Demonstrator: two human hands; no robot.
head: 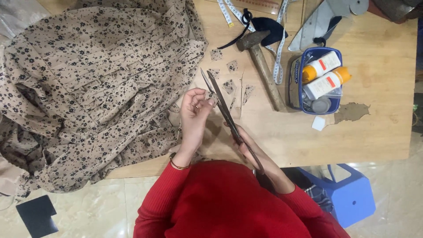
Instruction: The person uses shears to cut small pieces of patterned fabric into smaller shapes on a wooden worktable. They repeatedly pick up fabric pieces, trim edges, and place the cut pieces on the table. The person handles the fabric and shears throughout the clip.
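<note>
Scissors [227, 112] sit in my right hand [253, 147], which is closed round the handles low by my body; the blades stand slightly apart, tips pointing away from me. My left hand [196, 108] pinches a small floral scrap [211, 96] between fingertips, right against the blades. That scrap is the piece being cut, held just above the counter [374, 110].

Risks noted:

1. Fingertips of the left hand lie touching or nearly touching the blade edge. A closing stroke with the scrap this small could nick a finger; I judge this the chief hazard.
2. The scrap is tiny and gripped at one corner only. It may twist between the blades and fold instead of shearing, giving a ragged edge.
3. Cut pieces [229, 75] lie loose beyond the left hand; a sweep of the long blades could scatter them.
4. The floral garment [97, 88] bunches just left of the left hand. Its edge could drift under the blades and be snipped by mistake.
5. A hammer [262, 66] rests beyond the blade tips, near enough to be struck on a forward push.
</note>
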